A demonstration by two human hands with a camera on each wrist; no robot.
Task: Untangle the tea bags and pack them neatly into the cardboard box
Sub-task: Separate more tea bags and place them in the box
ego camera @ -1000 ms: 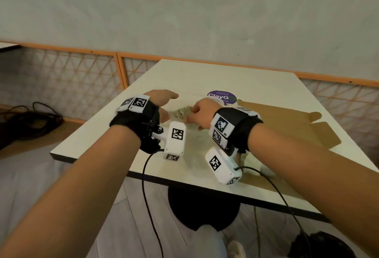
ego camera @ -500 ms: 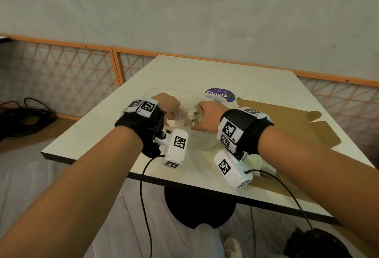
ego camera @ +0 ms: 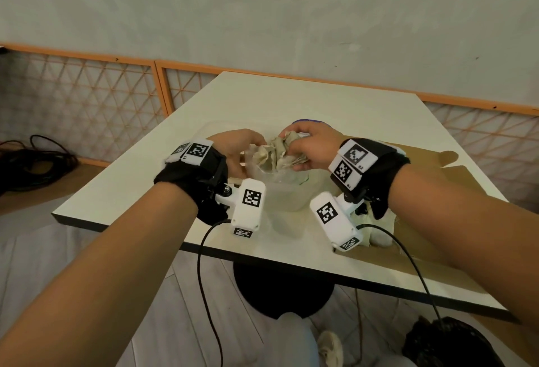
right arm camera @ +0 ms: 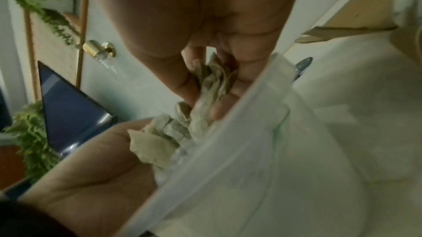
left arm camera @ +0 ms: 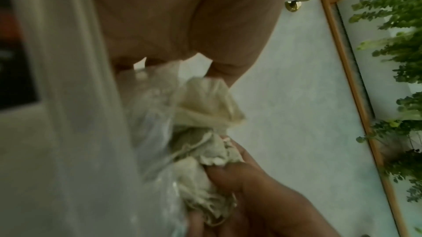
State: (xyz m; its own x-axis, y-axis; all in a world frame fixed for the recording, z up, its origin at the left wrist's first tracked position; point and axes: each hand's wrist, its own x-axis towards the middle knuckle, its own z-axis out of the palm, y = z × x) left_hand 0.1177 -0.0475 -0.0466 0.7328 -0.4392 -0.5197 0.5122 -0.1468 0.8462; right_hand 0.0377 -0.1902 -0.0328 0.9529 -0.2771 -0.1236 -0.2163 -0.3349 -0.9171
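Both hands worked above the desk (ego camera: 291, 98): the left hand (ego camera: 233, 150) gripped the clear plastic bag (ego camera: 287, 191), the right hand (ego camera: 313, 147) clutched the tangled tea bags (ego camera: 274, 153) at its mouth; flattened cardboard (ego camera: 431, 168) lay rightward.

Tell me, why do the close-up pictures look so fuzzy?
Both wrist views are blurred and dim: the crumpled beige tea bags and clear plastic bag smear close to the lens. The head view is sharper, but its wide lens bends the white table edges.
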